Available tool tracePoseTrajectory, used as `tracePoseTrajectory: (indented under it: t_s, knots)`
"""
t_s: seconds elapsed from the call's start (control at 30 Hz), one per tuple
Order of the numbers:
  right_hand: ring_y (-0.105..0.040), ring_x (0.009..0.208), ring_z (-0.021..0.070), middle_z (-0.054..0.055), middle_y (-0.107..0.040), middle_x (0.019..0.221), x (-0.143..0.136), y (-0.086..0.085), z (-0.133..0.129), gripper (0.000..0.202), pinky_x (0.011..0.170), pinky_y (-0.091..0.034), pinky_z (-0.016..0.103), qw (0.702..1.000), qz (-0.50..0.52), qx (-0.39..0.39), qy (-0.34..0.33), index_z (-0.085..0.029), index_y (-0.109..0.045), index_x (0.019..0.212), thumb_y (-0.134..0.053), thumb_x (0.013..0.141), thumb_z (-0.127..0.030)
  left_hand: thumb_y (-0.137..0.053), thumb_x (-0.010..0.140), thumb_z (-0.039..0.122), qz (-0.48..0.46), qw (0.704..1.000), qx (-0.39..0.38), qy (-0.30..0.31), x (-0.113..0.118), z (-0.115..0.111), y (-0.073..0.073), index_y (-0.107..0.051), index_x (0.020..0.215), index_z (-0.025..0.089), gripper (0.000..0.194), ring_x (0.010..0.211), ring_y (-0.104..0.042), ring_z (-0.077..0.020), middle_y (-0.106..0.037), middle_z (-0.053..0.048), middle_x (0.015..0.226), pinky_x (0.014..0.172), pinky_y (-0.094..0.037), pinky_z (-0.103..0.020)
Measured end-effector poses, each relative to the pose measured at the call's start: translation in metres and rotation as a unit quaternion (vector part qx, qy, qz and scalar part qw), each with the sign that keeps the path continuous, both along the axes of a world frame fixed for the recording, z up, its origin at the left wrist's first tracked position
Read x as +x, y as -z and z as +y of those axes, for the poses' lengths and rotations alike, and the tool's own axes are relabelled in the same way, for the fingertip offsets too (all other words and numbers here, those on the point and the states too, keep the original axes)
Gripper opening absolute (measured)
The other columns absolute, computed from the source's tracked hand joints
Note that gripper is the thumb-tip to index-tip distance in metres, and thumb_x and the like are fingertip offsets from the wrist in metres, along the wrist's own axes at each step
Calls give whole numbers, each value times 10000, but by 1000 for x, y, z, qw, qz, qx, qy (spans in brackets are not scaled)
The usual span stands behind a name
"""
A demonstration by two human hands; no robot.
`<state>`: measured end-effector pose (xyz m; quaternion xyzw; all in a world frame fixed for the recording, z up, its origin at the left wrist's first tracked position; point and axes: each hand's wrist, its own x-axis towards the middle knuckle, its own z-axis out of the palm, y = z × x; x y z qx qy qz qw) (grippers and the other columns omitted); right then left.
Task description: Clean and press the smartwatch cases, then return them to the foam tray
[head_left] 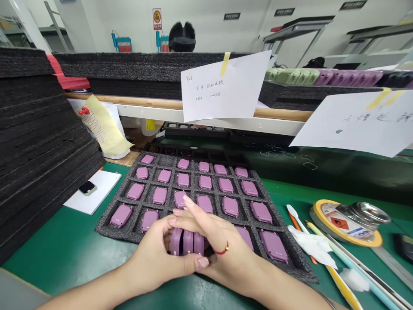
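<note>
Several purple cases (188,242) stand side by side between my two hands, just over the front of a black foam tray (135,234). My left hand (158,254) wraps round them from the left, its thumb along the near side. From the right, my right hand (219,245) closes over them, its fingers above and one finger pointing up and away. A red string bracelet circles the right wrist. More purple cases (230,206) lie singly in the tray's compartments; one compartment in the back row holds none. My hands hide part of the tray's front.
Stacked black foam trays (38,155) rise at the left. A small watch (87,187) lies on white paper (100,193). Brushes (345,286), tissue (312,245) and a yellow-rimmed disc (342,221) lie at the right. A shelf edge (145,110) with hanging notes crosses behind.
</note>
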<state>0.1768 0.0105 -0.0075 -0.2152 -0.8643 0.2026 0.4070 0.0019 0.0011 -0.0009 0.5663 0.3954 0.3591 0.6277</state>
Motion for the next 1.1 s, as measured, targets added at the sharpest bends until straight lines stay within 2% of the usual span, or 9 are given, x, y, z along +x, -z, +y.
tracePoseTrajectory:
  t_s: [0.1,0.2,0.33,0.43,0.57,0.67,0.83,0.97,1.1]
  knots:
    - [-531,1332,190,87,-637,1353,0,1,1,707,1144,-424,365,1000,-4,18,-12,-240,-15,1596,-425,1046,-414,-849,653,297,25,999,15,-12,0,-1,0,-713,895,176,302,806,-636,-209,-702,-29,837,698,-526,-292]
    - [-507,1353,195,92,-632,1351,1,2,3,675,1158,-403,402,999,-11,30,-13,-244,-27,1595,-418,1055,-350,-862,637,305,28,999,25,-24,0,-1,0,-726,919,188,335,800,-653,-214,-733,-32,867,712,-541,-299]
    - [-423,1415,265,156,-491,1480,3,-1,3,847,1186,-344,469,999,-3,41,-28,-235,-81,1588,-632,956,-354,-908,607,333,91,989,98,-64,-3,-1,-1,-738,981,203,432,882,-693,-237,-767,-38,938,806,-556,-308]
    - [-483,1360,288,145,-490,1463,7,-6,3,942,1170,-360,477,996,67,-46,-26,-261,-129,1578,-688,875,-542,-888,673,287,122,970,204,-57,-6,-3,-2,-710,1099,261,463,976,-710,-212,-770,-11,1057,907,-538,-280]
    - [-544,1260,224,73,-594,1310,8,-7,3,549,1131,-392,427,959,191,-205,31,-310,-330,1507,-430,1019,-540,-878,681,183,104,949,294,-49,-8,-5,0,-669,1136,312,517,962,-732,-150,-771,43,1086,882,-547,-201]
    - [-600,1157,209,67,-617,1221,4,-5,4,484,1060,-454,401,915,245,-318,47,-294,-412,1435,-403,1025,-550,-878,679,161,104,943,310,-54,-7,-5,1,-657,1133,326,532,972,-733,-129,-771,63,1081,893,-541,-175]
    - [-652,1077,239,97,-609,1239,1,-9,5,649,998,-486,442,869,192,-454,37,-262,-410,1415,-403,947,-710,-860,712,167,89,943,317,-45,-4,-1,0,-650,1138,313,497,993,-733,-144,-772,37,1097,893,-545,-190]
    - [-674,969,222,73,-684,1056,2,-14,3,763,941,-520,414,826,164,-540,-12,-217,-400,1418,-436,893,-770,-862,710,187,92,940,323,-61,-4,-1,2,-667,1103,287,450,872,-752,-161,-788,16,1034,801,-569,-212]
    - [-663,953,209,60,-673,1058,0,-18,-2,809,916,-530,376,813,151,-561,-30,-213,-412,1415,-544,841,-768,-869,704,188,109,941,315,-64,-6,-3,5,-675,1106,302,461,724,-736,-131,-792,44,945,704,-560,-189]
